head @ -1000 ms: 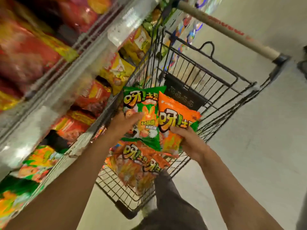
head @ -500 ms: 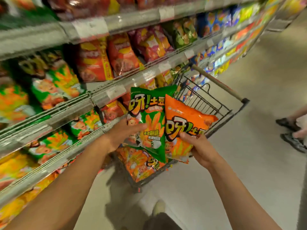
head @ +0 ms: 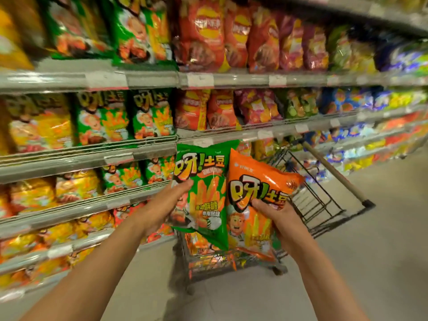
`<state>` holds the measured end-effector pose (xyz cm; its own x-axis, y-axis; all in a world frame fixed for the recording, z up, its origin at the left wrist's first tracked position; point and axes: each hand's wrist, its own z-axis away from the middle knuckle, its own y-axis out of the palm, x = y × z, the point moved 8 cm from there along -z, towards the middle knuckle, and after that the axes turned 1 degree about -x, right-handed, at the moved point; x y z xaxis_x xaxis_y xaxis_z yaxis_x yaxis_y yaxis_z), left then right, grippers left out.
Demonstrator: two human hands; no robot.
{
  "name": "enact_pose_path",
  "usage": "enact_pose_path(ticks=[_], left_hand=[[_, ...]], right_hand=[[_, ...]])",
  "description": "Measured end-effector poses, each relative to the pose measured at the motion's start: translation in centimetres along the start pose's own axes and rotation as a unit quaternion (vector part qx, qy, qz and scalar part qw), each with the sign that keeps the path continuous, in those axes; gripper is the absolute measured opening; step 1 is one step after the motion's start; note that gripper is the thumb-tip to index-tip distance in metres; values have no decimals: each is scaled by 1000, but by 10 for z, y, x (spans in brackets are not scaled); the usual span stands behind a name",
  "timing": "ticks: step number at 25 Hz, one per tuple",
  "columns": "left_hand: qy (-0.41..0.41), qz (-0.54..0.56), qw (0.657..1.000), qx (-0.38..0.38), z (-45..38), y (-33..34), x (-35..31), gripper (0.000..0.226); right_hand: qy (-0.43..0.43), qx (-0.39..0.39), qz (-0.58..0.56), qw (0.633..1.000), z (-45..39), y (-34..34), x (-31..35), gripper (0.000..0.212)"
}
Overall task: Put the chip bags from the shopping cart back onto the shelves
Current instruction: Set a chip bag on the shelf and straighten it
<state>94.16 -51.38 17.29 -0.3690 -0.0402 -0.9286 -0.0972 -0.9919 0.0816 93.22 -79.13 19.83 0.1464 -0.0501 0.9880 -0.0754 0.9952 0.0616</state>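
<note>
My left hand point(head: 165, 206) grips the left edge of a green chip bag point(head: 203, 181), held upright in front of me. My right hand point(head: 275, 218) holds an orange chip bag point(head: 252, 181) that overlaps the green one on its right. Both bags hang above the black wire shopping cart point(head: 322, 205), where more orange chip bags point(head: 208, 258) lie. Matching green bags point(head: 152, 117) stand on the shelf to the upper left, level with the shelf rail point(head: 120, 156).
Shelves full of chip bags run along the left and back; red bags point(head: 208, 31) fill the top row. The cart's wooden handle point(head: 333, 172) points right. Grey floor point(head: 370, 251) lies to the right and in front.
My view has risen from the cart to the shelves. Both hands have lifted the two bags up out of the cart, still gripping them side by side.
</note>
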Motion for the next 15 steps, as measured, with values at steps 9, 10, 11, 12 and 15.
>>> enact_pose_path(ticks=[9,10,11,12,15], left_hand=[[85,57,992,-79,122,-37,-3,59],[92,64,990,-84,131,-44,-3,59],[100,70,988,-91,141,-53,-5,59],[108,73,986,-101,148,-61,-5,58],[131,92,978,-135,168,-90,-2,55]], right_hand=[[-10,142,0,990,40,55,19,59],[-8,146,0,989,44,63,20,59],[-6,150,2,989,46,73,22,60],[-5,154,2,988,48,83,24,61],[15,164,4,986,52,116,27,72]])
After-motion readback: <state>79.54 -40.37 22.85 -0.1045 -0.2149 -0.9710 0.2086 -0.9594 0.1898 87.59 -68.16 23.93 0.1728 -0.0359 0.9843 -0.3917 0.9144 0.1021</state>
